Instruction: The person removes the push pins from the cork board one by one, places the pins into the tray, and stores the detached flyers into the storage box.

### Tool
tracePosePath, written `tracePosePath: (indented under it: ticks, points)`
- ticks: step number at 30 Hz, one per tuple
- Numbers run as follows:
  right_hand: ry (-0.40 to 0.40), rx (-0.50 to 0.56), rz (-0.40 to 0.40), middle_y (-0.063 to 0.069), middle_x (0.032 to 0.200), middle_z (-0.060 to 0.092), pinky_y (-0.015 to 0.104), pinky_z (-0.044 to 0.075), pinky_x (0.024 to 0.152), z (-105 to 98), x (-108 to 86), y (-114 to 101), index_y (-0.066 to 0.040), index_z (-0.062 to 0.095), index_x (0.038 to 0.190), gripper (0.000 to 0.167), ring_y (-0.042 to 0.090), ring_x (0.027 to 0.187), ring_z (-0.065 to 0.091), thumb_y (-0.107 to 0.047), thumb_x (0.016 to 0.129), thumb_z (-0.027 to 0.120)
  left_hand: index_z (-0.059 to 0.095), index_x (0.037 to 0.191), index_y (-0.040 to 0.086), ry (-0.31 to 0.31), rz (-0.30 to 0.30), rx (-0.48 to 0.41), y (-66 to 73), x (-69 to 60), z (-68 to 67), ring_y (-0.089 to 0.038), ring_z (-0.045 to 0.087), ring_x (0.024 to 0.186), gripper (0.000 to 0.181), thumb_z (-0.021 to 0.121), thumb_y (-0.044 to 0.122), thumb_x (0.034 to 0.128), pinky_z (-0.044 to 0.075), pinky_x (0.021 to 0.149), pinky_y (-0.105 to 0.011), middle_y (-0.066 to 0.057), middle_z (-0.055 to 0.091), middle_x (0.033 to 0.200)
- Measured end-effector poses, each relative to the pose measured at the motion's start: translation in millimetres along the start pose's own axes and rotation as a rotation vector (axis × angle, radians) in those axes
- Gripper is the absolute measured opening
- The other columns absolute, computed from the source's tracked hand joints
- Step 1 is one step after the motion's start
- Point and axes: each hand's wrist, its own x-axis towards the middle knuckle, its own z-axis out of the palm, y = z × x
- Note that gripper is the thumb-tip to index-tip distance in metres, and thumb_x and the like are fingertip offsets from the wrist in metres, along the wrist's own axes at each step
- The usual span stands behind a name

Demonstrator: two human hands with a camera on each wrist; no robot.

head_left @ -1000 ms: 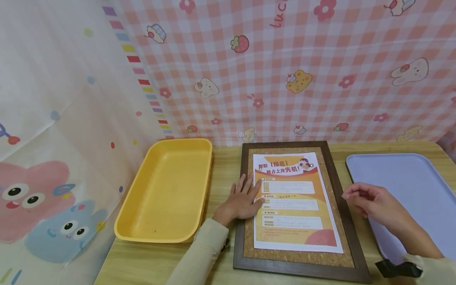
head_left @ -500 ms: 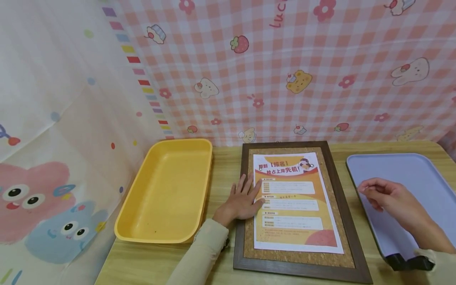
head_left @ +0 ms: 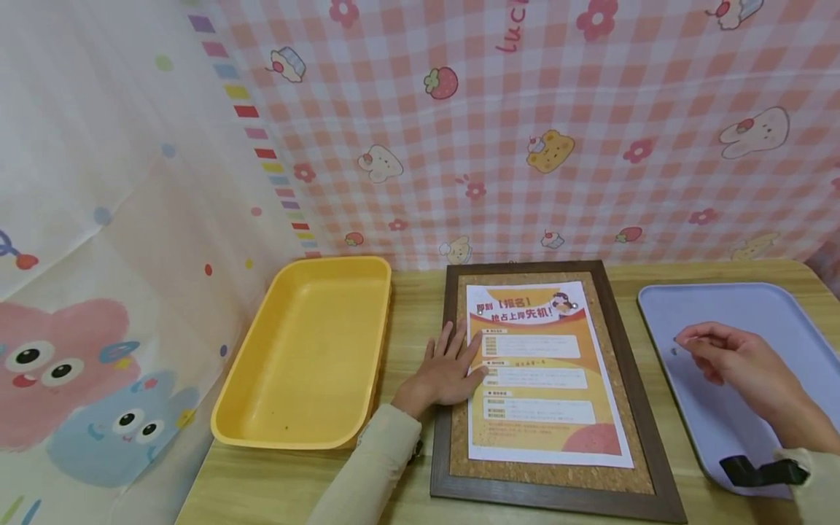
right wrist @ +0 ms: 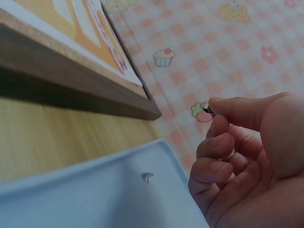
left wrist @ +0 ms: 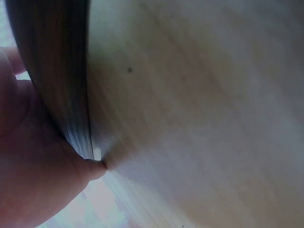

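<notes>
A printed orange and white poster (head_left: pixel 538 408) lies on a cork board with a dark wooden frame (head_left: pixel 558 496). Two small silvery tacks show near its top corners. My left hand (head_left: pixel 446 364) rests with spread fingers across the frame's left side, fingertips on the poster's left edge. My right hand (head_left: pixel 741 364) is over the lavender tray (head_left: pixel 781 321). In the right wrist view, its thumb and forefinger pinch a small metal thumbtack (right wrist: pixel 206 108), partly hidden by the fingertips. Another thumbtack (right wrist: pixel 147 176) lies on the tray, point up.
A yellow tray (head_left: pixel 315 350) stands left of the board, with tiny dark specks inside. Behind the wooden table (head_left: pixel 420 292) hangs a pink checked cloth (head_left: pixel 499 109). Another printed cloth (head_left: pixel 98 255) hangs on the left.
My right hand has moved right, from beside the board's right edge to over the lavender tray. A thumbtack on that tray now shows beside the fingertips. The left hand stays put.
</notes>
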Motion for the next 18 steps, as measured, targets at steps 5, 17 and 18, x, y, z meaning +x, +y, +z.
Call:
tracePosePath:
  ticks: [5,17,18]
  points:
    - [0.016,-0.011,0.026,-0.006,0.069,0.051,0.033,0.036,0.049,-3.6,3.7,7.5,-0.019,0.068,0.097,0.017,0.012,0.059,0.046,-0.025,0.104,0.054,-0.002,0.161,0.028,0.0,0.003,-0.007,-0.7,0.6,0.4,-0.023,-0.022,0.151,0.065,0.024,0.051,0.1063,-0.003,0.122,-0.054,-0.001,-0.017,0.166]
    - [0.03,-0.093,0.079,-0.011,0.068,0.05,0.03,0.036,0.052,-9.7,8.5,24.2,-0.033,0.066,0.087,0.02,0.008,0.06,0.046,-0.028,0.103,0.054,-0.001,0.161,0.027,0.007,-0.002,-0.013,-0.2,-0.3,-0.1,-0.023,-0.021,0.151,0.065,0.025,0.051,0.1062,-0.003,0.122,-0.053,-0.001,-0.016,0.166]
    - [0.029,-0.105,0.082,-0.011,0.068,0.05,0.03,0.037,0.052,-9.7,8.9,25.3,-0.033,0.066,0.088,0.02,0.008,0.06,0.046,-0.028,0.103,0.054,-0.001,0.161,0.027,0.007,-0.002,-0.012,-0.3,0.0,0.0,-0.023,-0.021,0.151,0.065,0.025,0.051,0.1062,-0.003,0.122,-0.053,-0.001,-0.016,0.166]
